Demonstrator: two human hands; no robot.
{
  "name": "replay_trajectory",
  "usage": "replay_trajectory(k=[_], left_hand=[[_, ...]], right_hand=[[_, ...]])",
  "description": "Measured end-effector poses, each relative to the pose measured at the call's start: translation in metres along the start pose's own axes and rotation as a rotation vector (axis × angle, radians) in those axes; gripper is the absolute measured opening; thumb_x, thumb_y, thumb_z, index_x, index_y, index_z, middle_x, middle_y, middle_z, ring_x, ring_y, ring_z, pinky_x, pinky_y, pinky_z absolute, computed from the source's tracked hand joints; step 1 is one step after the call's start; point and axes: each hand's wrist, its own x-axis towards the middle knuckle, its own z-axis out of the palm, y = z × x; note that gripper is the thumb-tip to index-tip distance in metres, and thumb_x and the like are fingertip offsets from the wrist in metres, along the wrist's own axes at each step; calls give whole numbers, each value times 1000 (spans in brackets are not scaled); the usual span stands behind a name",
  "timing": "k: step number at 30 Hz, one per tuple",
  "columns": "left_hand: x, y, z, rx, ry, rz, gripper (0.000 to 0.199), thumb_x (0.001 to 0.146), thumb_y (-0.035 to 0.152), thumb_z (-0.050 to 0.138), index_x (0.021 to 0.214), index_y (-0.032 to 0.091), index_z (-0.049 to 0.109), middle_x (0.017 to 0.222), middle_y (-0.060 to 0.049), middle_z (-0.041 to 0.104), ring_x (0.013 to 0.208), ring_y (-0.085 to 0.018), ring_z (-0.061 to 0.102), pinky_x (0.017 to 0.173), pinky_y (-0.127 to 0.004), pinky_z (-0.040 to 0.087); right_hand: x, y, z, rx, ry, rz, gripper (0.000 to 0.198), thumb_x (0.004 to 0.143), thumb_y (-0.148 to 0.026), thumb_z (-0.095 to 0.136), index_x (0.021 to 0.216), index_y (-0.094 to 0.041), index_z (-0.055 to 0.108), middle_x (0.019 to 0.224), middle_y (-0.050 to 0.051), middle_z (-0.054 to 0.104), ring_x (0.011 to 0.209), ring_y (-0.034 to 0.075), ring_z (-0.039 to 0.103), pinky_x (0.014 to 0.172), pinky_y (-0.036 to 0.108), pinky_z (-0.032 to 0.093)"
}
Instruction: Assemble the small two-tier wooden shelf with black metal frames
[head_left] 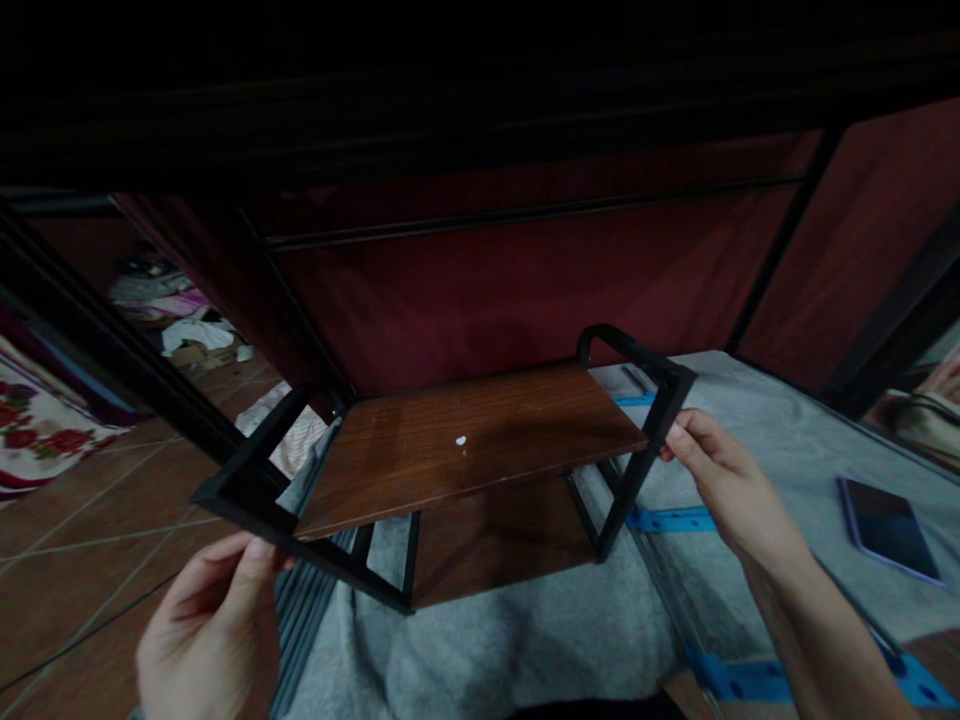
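In front of me is a small two-tier shelf (405, 455) with brown wood-grain boards and a black frame. My left hand (214, 625) pinches the frame's left side, near the corner of the upper board. On the opposite side, my right hand (716, 475) grips the right upright between thumb and fingers. The shelf appears tilted, its left side lower in view. A small white spot (460, 440) shows on the upper board. The lower board (502, 545) is partly hidden beneath the upper one.
Grey cloth (480, 640) lies below the shelf. At right rests a phone (892, 530), near blue strips (679, 519) and metal tubes. A dark red panel (517, 290) with black bars stands behind. Clutter (199, 330) lies on the tiled floor (97, 530) at left.
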Motion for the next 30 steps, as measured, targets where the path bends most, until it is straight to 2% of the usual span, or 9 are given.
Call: replay_trajectory(k=[4, 8, 13, 17, 25, 30], left_hand=[[-1, -3, -3, -21, -17, 3, 23, 74, 35, 88, 93, 26, 78, 89, 4, 72, 82, -12, 62, 74, -19, 54], [2, -3, -2, -77, -41, -82, 24, 70, 33, 91, 86, 24, 76, 86, 4, 69, 78, -10, 59, 71, -19, 54], [5, 4, 5, -163, -89, -184, 35, 54, 35, 99, 72, 21, 74, 74, 4, 62, 71, -9, 50, 64, -14, 51], [6, 7, 9, -182, -103, -237, 40, 45, 34, 102, 67, 19, 72, 72, 4, 61, 71, -8, 49, 61, -12, 49], [8, 0, 5, -217, -67, -162, 45, 42, 36, 103, 76, 21, 78, 78, 3, 68, 70, -9, 53, 60, -15, 51], [10, 0, 8, -195, -72, -169, 51, 32, 39, 104, 67, 18, 75, 67, 3, 65, 67, -9, 53, 59, -13, 52]], right_hand=[[-5, 3, -1, 47, 20, 30, 28, 94, -54, 67, 87, -27, 68, 79, 1, 61, 78, 20, 56, 74, 32, 46], [-8, 7, -3, 87, 26, 59, 24, 91, -52, 72, 92, -28, 70, 84, 1, 64, 80, 20, 58, 77, 32, 47], [-2, 4, -3, 99, 0, 60, 28, 91, -54, 71, 83, -27, 68, 78, 0, 60, 78, 20, 56, 75, 32, 45], [1, 0, -3, 109, -8, 77, 32, 90, -56, 72, 80, -26, 68, 77, 1, 59, 77, 19, 54, 74, 32, 45], [-5, -4, -2, 210, 14, 153, 27, 84, -53, 79, 87, -27, 71, 85, 0, 63, 80, 18, 56, 75, 31, 46], [-2, -4, 0, 213, 8, 149, 30, 82, -56, 81, 84, -27, 73, 82, 0, 62, 79, 18, 54, 75, 31, 45]])
